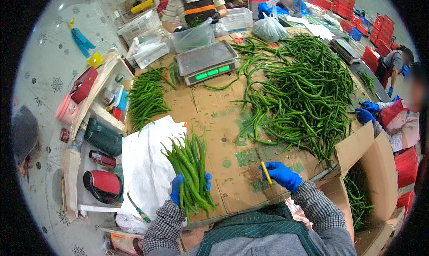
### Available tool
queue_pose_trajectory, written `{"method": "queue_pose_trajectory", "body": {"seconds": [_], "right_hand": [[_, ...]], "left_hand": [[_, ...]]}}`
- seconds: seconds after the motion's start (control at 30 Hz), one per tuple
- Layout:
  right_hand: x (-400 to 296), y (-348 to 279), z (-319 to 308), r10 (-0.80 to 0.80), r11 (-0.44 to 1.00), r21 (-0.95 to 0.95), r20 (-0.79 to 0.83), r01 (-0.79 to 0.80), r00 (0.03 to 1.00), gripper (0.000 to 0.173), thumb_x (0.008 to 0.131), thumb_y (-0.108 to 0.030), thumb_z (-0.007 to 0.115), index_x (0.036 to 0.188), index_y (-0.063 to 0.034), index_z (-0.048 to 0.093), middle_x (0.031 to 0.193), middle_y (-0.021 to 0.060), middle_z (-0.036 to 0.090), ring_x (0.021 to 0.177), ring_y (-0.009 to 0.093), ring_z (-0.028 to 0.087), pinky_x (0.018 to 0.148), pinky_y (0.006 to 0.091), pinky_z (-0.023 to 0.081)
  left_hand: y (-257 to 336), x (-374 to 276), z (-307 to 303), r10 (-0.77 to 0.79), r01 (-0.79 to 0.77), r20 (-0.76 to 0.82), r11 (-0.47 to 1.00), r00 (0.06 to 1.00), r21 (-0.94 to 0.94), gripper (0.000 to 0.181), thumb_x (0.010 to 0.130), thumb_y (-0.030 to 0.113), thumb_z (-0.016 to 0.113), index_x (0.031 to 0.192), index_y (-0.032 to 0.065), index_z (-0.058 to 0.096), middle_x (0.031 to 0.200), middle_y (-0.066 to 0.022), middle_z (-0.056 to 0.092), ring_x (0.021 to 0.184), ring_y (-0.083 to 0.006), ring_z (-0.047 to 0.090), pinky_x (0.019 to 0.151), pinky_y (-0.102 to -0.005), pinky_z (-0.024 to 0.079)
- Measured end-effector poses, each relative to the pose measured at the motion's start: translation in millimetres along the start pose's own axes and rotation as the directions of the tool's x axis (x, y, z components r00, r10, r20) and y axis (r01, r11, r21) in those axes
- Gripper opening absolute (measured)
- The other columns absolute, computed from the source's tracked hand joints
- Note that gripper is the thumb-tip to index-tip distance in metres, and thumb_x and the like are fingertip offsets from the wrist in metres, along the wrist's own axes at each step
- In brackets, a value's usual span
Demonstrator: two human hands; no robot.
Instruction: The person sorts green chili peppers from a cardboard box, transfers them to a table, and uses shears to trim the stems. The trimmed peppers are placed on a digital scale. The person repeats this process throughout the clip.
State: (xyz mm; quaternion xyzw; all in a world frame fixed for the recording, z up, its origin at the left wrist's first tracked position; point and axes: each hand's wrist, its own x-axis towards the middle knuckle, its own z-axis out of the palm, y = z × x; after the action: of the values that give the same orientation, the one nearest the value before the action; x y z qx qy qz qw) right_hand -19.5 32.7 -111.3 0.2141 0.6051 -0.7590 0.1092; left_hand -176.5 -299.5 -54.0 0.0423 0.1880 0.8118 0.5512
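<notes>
In my blue-gloved left hand (176, 189) is a bunch of long green chili peppers (189, 165), held upright with tips away from me and their lower ends above the table's near edge. The bunch partly covers a white cloth or sheet (144, 162). To the right, my right hand (281, 175), also in a blue glove, grips a slim yellow-handled tool (266, 172), apparently a small knife. Its thin end is hard to make out against the cardboard-covered tabletop (214, 111). Beyond that hand spreads a large heap of green chili peppers (301, 91).
A digital scale (207, 61) stands at the far side, with a person (197, 7) holding a plastic bag behind it. Sorted peppers (147, 98) lie left. A green-handled knife (139, 207) rests near my left sleeve. An open cardboard box (382, 172) and a co-worker's gloved hands (367, 111) are right.
</notes>
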Motion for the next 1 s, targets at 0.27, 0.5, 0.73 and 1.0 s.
{"method": "queue_pose_trajectory", "body": {"seconds": [0.27,0.5,0.73,1.0], "right_hand": [[-34.4,-48.3,35.0,-0.15,0.984,-0.042,0.311,0.171,0.939,0.031,0.083,-0.022,0.066,0.104,-0.0013,0.057,0.088,0.0037,0.06,0.082,0.011,0.056,0.073,0.0265,0.047],[-23.9,-51.5,47.0,-0.13,0.98,-0.101,0.318,0.169,0.939,0.034,0.08,-0.027,0.07,0.098,-0.002,0.056,0.083,0.003,0.059,0.078,0.01,0.053,0.071,0.0266,0.046],[-17.6,-57.1,34.2,-0.021,0.883,-0.456,0.195,0.109,0.981,0.041,0.079,-0.042,0.068,0.09,-0.0024,0.059,0.069,0.0094,0.057,0.067,0.015,0.054,0.061,0.0305,0.042],[0.8,-58.3,34.4,-0.047,0.841,-0.52,0.202,0.148,0.978,0.052,0.078,-0.052,0.064,0.094,-0.0025,0.062,0.075,0.0125,0.061,0.07,0.019,0.056,0.063,0.0334,0.044]], "left_hand": [[17.8,-8.0,-1.3,-0.374,0.377,-0.053,0.924,0.926,0.058,0.079,0.071,0.029,0.066,0.135,-0.0004,0.032,0.122,-0.0265,0.049,0.109,-0.0365,0.052,0.095,-0.0473,0.042],[24.3,-2.4,-9.7,-0.533,0.543,-0.107,0.831,0.839,0.12,0.082,0.069,0.034,0.065,0.136,0.0021,0.032,0.123,-0.0271,0.047,0.108,-0.0367,0.051,0.094,-0.0486,0.039],[20.6,0.9,-19.8,-0.575,0.58,-0.075,0.802,0.815,0.142,0.081,0.069,0.034,0.065,0.135,0.0008,0.033,0.12,-0.0278,0.048,0.108,-0.0366,0.05,0.094,-0.0484,0.039],[24.8,6.6,-22.6,-0.665,0.669,-0.092,0.721,0.741,0.178,0.082,0.065,0.031,0.068,0.132,-0.0037,0.036,0.119,-0.0282,0.049,0.105,-0.0379,0.052,0.09,-0.0497,0.042]]}}
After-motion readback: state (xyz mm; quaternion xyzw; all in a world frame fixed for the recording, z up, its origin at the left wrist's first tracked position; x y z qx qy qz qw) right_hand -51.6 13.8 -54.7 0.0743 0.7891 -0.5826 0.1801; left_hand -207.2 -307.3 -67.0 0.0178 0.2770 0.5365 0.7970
